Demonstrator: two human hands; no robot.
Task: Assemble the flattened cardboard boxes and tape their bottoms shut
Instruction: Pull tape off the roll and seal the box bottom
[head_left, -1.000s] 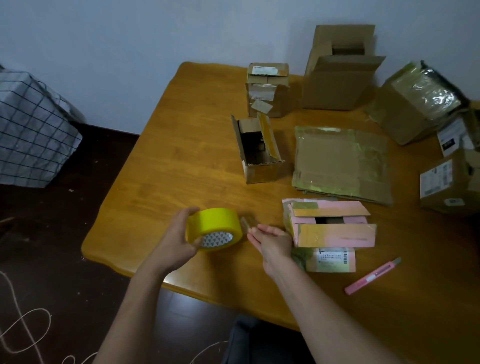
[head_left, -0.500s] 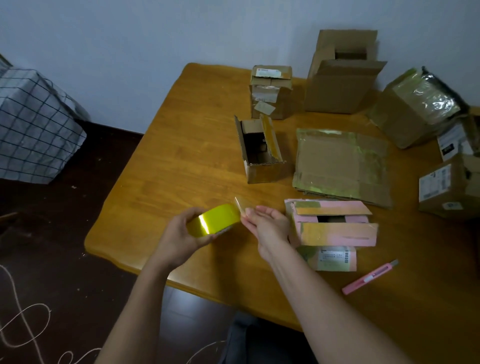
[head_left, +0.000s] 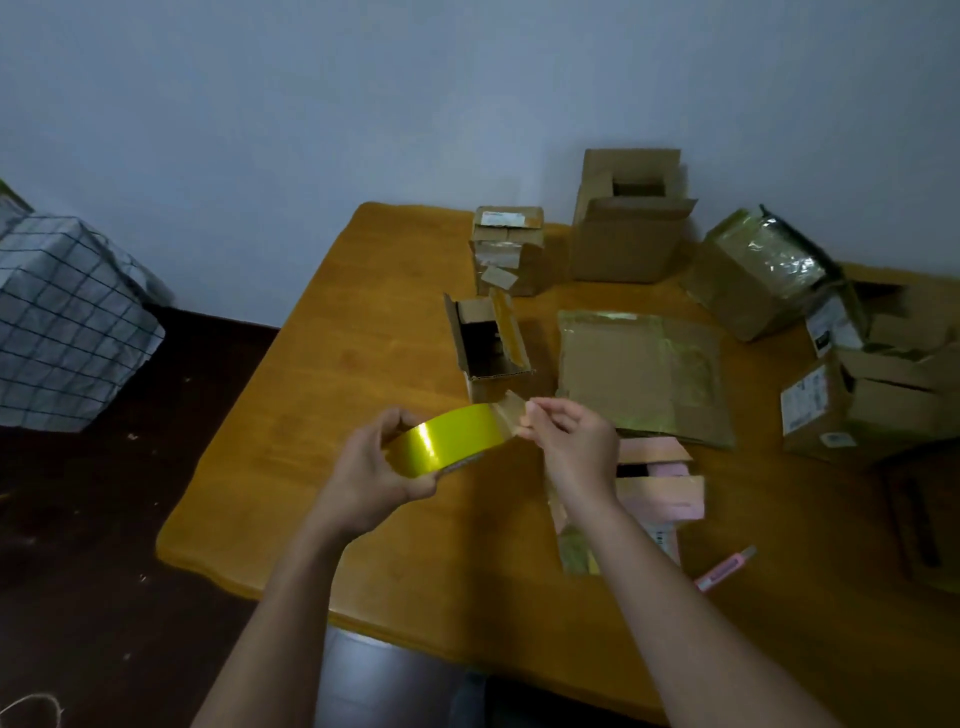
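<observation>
Head view: your left hand (head_left: 371, 470) grips the yellow tape roll (head_left: 452, 434) above the counter (head_left: 332, 364); your right hand (head_left: 569, 441) pinches its loose end (head_left: 509, 413).

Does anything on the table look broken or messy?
Yes. The small open box has a ragged, torn flap edge, and the box behind it has a label peeling loose. The rest looks used, not broken.

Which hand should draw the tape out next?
Right. The right hand already pinches the tape's free end, while the left hand grips the tape roll as the anchor.
</observation>
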